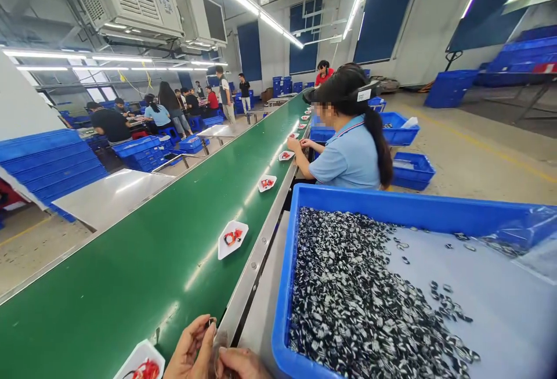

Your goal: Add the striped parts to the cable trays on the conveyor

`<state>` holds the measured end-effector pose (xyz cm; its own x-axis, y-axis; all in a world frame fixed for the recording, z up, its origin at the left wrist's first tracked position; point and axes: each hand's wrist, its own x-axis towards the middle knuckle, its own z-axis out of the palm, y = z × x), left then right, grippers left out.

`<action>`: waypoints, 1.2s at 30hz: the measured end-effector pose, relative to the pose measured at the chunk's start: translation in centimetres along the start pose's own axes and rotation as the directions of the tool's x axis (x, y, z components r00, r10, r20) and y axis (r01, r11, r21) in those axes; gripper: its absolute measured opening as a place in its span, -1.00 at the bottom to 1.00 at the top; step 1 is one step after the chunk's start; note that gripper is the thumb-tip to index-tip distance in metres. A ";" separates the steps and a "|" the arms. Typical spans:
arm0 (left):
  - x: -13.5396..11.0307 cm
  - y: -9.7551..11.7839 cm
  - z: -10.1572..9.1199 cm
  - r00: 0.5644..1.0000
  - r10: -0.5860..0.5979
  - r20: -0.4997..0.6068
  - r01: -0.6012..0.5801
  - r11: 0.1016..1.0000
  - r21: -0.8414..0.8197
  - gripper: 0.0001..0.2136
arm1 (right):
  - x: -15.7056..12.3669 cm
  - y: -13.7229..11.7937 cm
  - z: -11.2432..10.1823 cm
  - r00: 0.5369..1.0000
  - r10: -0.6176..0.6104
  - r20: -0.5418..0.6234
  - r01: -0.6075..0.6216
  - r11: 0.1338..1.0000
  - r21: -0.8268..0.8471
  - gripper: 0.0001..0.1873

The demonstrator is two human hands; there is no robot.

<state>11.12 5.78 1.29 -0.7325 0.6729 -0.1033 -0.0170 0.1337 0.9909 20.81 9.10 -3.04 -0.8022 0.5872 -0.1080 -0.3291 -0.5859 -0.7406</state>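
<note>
At the bottom edge, my left hand pinches a small dark piece with a pale curved rim between thumb and fingertip. My right hand is close beside it, its thumb and fingers closed together; what they hold is blurred and partly cut off. Left of my hands, a white angular tray with red pieces lies on the green conveyor belt. To the right, a blue bin holds a heap of small black-and-white pieces.
More white trays with red parts line the belt's right side. A metal rail edges the belt. A co-worker in a light blue shirt sits ahead, hands over the belt. Blue bins stand behind them; a steel table is left.
</note>
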 end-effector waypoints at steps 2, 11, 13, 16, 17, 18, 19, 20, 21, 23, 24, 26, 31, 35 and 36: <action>-0.1 0.2 -0.6 0.999 -0.039 0.023 0.038 0.998 0.040 -0.55 | -0.2 0.1 0.6 0.996 0.086 0.034 -0.089 0.989 0.116 -0.65; -1.1 -0.2 -2.9 0.978 -0.149 0.148 0.133 0.985 0.110 -0.53 | -1.2 -0.8 2.3 0.989 0.127 -0.079 -0.092 0.933 0.348 -0.60; -1.3 -0.4 -2.9 0.975 -0.160 0.155 0.143 0.983 0.114 -0.54 | -1.3 -0.6 2.3 0.989 0.133 -0.063 -0.105 0.937 0.333 -0.59; -1.5 -0.4 -2.9 0.971 -0.136 0.194 0.105 0.981 0.166 -0.59 | -1.5 -0.4 2.3 0.991 0.123 -0.056 -0.102 0.954 0.282 -0.58; -1.5 -0.3 -2.9 0.969 -0.136 0.207 0.099 0.978 0.181 -0.61 | -1.5 -0.4 2.3 0.991 0.115 -0.064 -0.096 0.962 0.256 -0.58; -1.5 -0.2 -2.9 0.965 -0.143 0.218 0.100 0.976 0.193 -0.62 | -1.6 -0.4 2.3 0.991 0.107 -0.075 -0.088 0.970 0.227 -0.58; -1.5 -0.1 -3.0 0.962 -0.153 0.226 0.109 0.974 0.199 -0.62 | -1.6 -0.4 2.3 0.991 0.099 -0.088 -0.080 0.977 0.199 -0.58; -1.5 -0.1 -3.0 0.957 -0.169 0.236 0.123 0.972 0.198 -0.61 | -1.6 -0.4 2.4 0.991 0.090 -0.100 -0.072 0.982 0.175 -0.57; -1.5 0.0 -3.0 0.951 -0.184 0.248 0.139 0.972 0.191 -0.60 | -1.6 -0.4 2.4 0.991 0.085 -0.107 -0.067 0.985 0.159 -0.56; -1.6 0.0 -3.1 0.938 -0.211 0.275 0.170 0.972 0.164 -0.59 | -1.6 -0.4 2.4 0.991 0.080 -0.112 -0.062 0.987 0.151 -0.54; -1.6 0.0 -3.1 0.933 -0.221 0.285 0.187 0.972 0.144 -0.60 | -1.6 -0.4 2.4 0.990 0.079 -0.113 -0.061 0.987 0.151 -0.53; -1.6 0.0 -3.1 0.924 -0.245 0.293 0.228 0.969 0.091 -0.62 | -1.5 -0.4 2.4 0.988 0.081 -0.128 -0.061 0.986 0.155 -0.53; -1.5 0.0 -3.0 0.911 -0.301 0.280 0.308 0.951 0.019 -0.64 | -1.5 -0.5 2.4 0.984 0.084 -0.154 -0.060 0.986 0.158 -0.52; -1.5 0.1 -3.1 0.908 -0.300 0.293 0.299 0.953 0.050 -0.65 | -1.6 -0.5 2.4 0.982 0.094 -0.165 -0.066 0.984 0.166 -0.54; -1.5 0.1 -3.2 0.905 -0.296 0.306 0.292 0.954 0.063 -0.66 | -1.6 -0.5 2.4 0.982 0.091 -0.167 -0.063 0.984 0.166 -0.54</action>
<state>10.03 2.49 1.80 -0.4494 0.7918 -0.4137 -0.1870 0.3695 0.9102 21.07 7.12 -0.86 -0.7346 0.6161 -0.2844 -0.3557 -0.7066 -0.6117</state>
